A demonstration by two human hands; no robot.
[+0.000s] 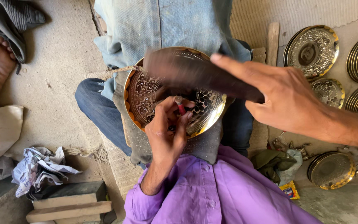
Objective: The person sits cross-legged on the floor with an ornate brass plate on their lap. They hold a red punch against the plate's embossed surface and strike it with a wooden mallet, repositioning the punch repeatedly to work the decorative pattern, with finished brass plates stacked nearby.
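My left hand (168, 128) pinches a short chisel (180, 105) upright against the engraved brass plate (146, 95) on my lap. My right hand (284, 97) is closed around a blurred dark mallet (195, 74) over the plate's far rim.

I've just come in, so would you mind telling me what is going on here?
A person in a purple shirt sits on the floor with an ornate brass plate propped on their lap. The left hand pinches a small red-tipped tool upright against the plate's patterned face. The right hand grips a dark flat mallet, blurred in motion above the tool. More finished brass plates lie and stand stacked on the floor to the right, and crumpled newspaper lies at the left.
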